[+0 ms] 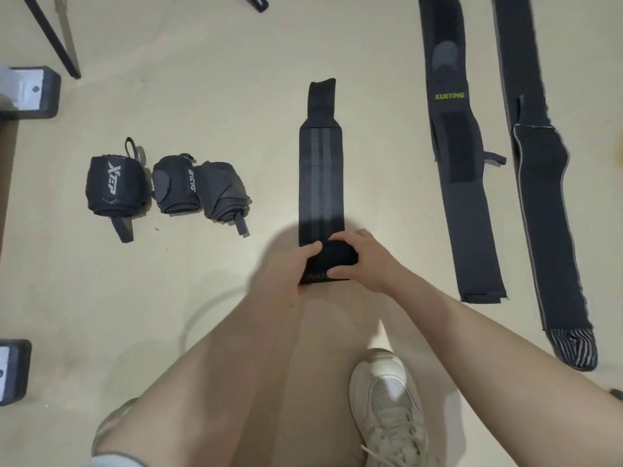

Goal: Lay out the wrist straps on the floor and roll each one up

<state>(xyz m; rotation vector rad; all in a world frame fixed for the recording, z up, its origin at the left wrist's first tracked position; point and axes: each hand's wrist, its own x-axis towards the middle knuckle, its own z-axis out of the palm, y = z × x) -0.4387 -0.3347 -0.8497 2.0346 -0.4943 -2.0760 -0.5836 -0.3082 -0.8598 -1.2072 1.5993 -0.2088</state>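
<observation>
A black wrist strap with two grey stripes (pixel 321 176) lies flat on the floor, running away from me. Its near end is rolled into a small black roll (pixel 332 261). My left hand (pixel 291 267) grips the roll's left side and my right hand (pixel 362 259) grips its right side, fingers over the top. Three rolled straps lie at the left: one marked XTEP (pixel 114 187), a second (pixel 175 185) and a third (pixel 224 193). Two long straps lie flat at the right, one marked XUEYING (pixel 462 170) and a longer one (pixel 546 197).
My bare legs and a pale sneaker (pixel 387 399) fill the lower part of the view. Dark furniture feet (pixel 30 92) (pixel 13 369) stand at the left edge. Thin black legs (pixel 54 35) cross the top left corner. The floor is beige.
</observation>
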